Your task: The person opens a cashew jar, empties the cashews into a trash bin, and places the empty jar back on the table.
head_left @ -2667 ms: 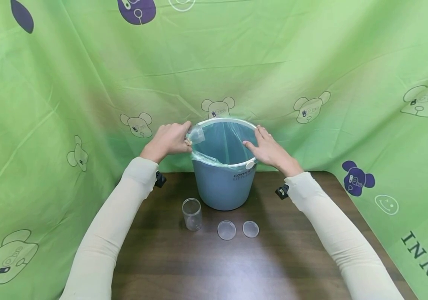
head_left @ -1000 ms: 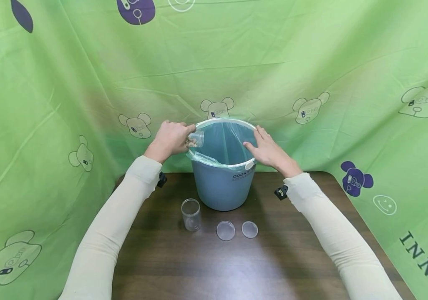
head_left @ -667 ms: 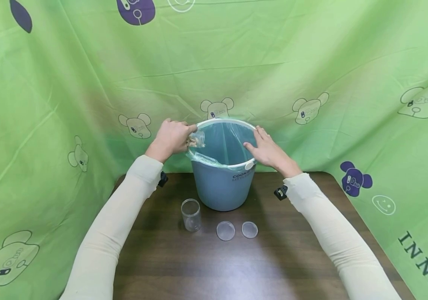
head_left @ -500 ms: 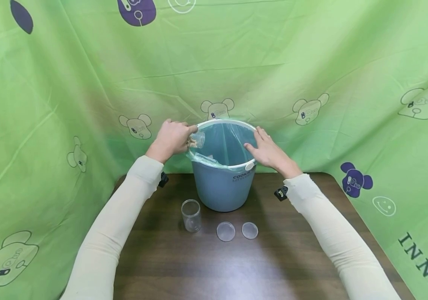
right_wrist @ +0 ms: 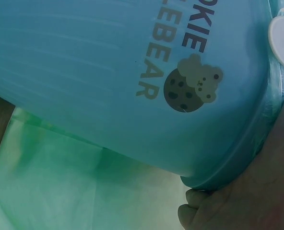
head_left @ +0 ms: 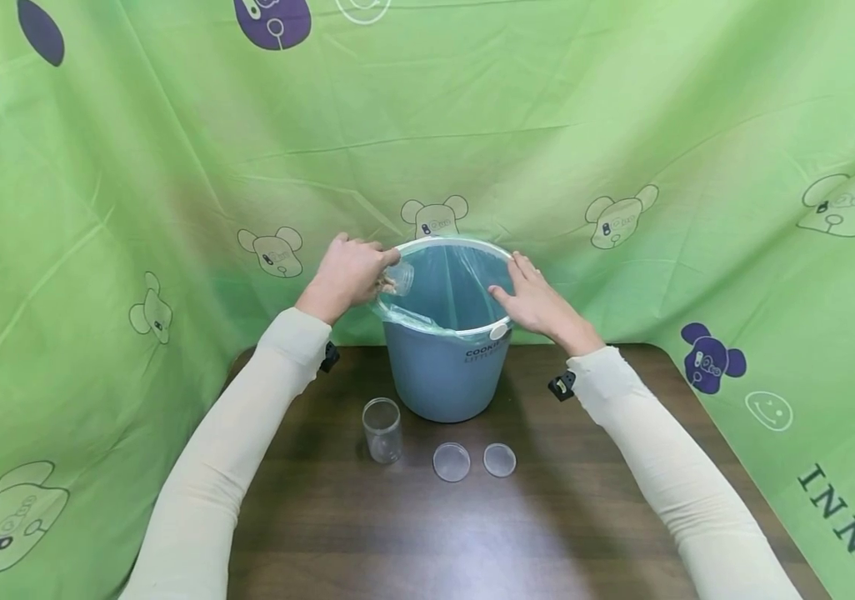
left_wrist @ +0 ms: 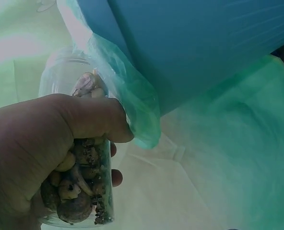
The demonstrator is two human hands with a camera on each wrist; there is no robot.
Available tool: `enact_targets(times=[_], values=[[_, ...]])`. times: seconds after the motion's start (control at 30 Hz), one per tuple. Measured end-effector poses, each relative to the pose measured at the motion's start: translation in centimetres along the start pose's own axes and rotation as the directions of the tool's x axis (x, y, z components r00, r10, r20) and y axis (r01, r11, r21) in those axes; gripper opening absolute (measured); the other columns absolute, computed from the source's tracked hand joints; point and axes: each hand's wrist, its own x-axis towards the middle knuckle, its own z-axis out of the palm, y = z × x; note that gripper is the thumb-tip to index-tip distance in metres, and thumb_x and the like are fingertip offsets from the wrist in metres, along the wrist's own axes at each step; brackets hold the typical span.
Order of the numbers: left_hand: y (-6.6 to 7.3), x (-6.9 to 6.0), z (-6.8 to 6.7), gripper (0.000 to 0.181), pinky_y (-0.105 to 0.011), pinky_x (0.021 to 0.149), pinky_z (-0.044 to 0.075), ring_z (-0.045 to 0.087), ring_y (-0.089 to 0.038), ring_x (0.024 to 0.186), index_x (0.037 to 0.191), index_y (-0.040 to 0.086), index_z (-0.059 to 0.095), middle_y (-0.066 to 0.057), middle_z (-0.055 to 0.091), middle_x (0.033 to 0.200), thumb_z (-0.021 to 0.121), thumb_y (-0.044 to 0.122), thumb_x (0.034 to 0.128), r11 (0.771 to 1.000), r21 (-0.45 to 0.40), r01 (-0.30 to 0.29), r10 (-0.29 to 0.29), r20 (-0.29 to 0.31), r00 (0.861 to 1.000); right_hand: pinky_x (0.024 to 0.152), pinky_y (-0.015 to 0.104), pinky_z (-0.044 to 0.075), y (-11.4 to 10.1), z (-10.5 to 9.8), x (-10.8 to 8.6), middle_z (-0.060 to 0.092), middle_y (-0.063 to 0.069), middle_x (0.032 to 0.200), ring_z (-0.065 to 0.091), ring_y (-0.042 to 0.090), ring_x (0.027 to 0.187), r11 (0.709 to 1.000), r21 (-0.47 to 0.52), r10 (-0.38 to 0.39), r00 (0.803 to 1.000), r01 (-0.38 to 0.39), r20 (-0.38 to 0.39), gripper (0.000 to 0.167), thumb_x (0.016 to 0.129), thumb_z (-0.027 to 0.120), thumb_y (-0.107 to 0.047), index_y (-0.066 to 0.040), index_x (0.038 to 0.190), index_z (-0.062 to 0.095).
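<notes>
My left hand grips a clear plastic jar, tilted with its mouth over the left rim of a blue bin. In the left wrist view the jar holds shells and small pebble-like pieces, and the thumb lies across it. The bin is lined with a thin green bag folded over its rim. On the bin's right rim rests my right hand, thumb on the inner side and fingers along the outside. The right wrist view shows the bin's wall with printed lettering and a bear.
A second clear jar stands upright in front of the bin. Two round clear lids lie side by side to its right on the brown wooden table. Green printed cloth hangs behind and at both sides.
My left hand has shifted slightly right and tipped the jar further over the rim, and pieces in it have slid toward its mouth. The right hand stays on the rim.
</notes>
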Motion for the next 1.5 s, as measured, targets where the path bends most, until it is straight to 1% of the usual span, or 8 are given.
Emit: enact_targets(times=[0.2,0.4,0.57,0.73,0.97,1.13,1.37,1.5], values=[[0.2,0.14,0.09,0.045,-0.052,0.102,0.051,0.072,-0.033,0.113,0.133,0.022,0.068,-0.006,0.076,0.128,0.078,0.011,0.0906,1.0,0.015,-0.008,0.008,-0.002,1.0,0.133,0.057,0.005,0.04,0.03,0.0,-0.006,0.025,0.177,-0.003,0.045,0.165,1.0,0.002,0.005,1.0,-0.005,0.004,0.084,0.112,0.036,-0.049,0.007,0.167,0.005],[0.08,0.23,0.17,0.047,-0.055,0.106,0.05,0.072,-0.034,0.115,0.133,0.021,0.067,-0.006,0.075,0.13,0.078,0.01,0.0892,1.0,0.015,-0.003,0.003,0.0,1.0,0.133,0.058,0.005,0.1,0.07,0.14,-0.006,0.025,0.177,-0.003,0.045,0.165,1.0,0.004,0.005,1.0,-0.005,0.0,0.084,0.112,0.035,-0.05,0.006,0.167,0.005],[-0.11,0.12,0.22,0.047,-0.055,0.104,0.051,0.072,-0.034,0.114,0.132,0.02,0.067,-0.007,0.075,0.131,0.077,0.007,0.0882,1.0,0.016,-0.003,0.003,-0.002,1.0,0.133,0.058,0.005,0.08,0.14,0.16,-0.006,0.025,0.177,-0.003,0.045,0.165,1.0,0.008,0.004,1.0,-0.004,-0.001,0.083,0.113,0.037,-0.048,0.006,0.167,0.005],[-0.32,0.03,0.36,0.044,-0.052,0.098,0.052,0.073,-0.033,0.109,0.13,0.021,0.067,-0.007,0.077,0.126,0.075,0.007,0.089,1.0,0.012,0.002,-0.002,-0.005,1.0,0.133,0.059,0.006,0.07,0.04,0.02,-0.006,0.025,0.177,-0.003,0.045,0.165,1.0,0.009,0.005,1.0,-0.005,-0.004,0.082,0.113,0.037,-0.046,0.006,0.167,0.004],[-0.58,-0.01,0.23,0.048,-0.054,0.103,0.051,0.072,-0.033,0.112,0.133,0.021,0.066,-0.007,0.076,0.125,0.073,0.005,0.0891,1.0,0.01,0.012,-0.012,0.02,1.0,0.133,0.058,0.006,0.14,-0.08,0.05,-0.006,0.024,0.178,-0.003,0.045,0.165,1.0,0.015,0.011,1.0,-0.011,-0.002,0.083,0.113,0.037,-0.047,0.005,0.168,0.004],[-0.69,-0.11,0.27,0.045,-0.052,0.1,0.051,0.072,-0.033,0.112,0.132,0.021,0.067,-0.007,0.076,0.126,0.074,0.006,0.09,1.0,0.003,0.014,-0.014,0.023,1.0,0.133,0.058,0.006,0.11,-0.09,0.01,-0.006,0.023,0.178,-0.002,0.045,0.165,1.0,0.017,0.012,1.0,-0.012,-0.004,0.082,0.113,0.038,-0.045,0.006,0.168,0.005],[-0.58,-0.15,0.4,0.04,-0.053,0.101,0.051,0.072,-0.034,0.113,0.13,0.021,0.068,-0.007,0.076,0.129,0.073,0.006,0.0926,1.0,0.009,0.004,-0.004,-0.001,1.0,0.133,0.059,0.006,0.1,-0.07,-0.09,-0.007,0.024,0.178,-0.003,0.045,0.165,1.0,0.014,0.015,1.0,-0.015,0.002,0.083,0.113,0.037,-0.047,0.005,0.168,0.003],[-0.36,-0.1,0.36,0.038,-0.052,0.1,0.051,0.072,-0.034,0.112,0.128,0.021,0.069,-0.007,0.076,0.127,0.073,0.005,0.0941,1.0,0.008,0.002,-0.002,-0.026,1.0,0.133,0.059,0.006,0.22,-0.07,-0.12,-0.008,0.023,0.178,-0.004,0.044,0.165,1.0,0.013,0.017,1.0,-0.017,0.002,0.083,0.113,0.036,-0.047,0.005,0.168,0.002]])
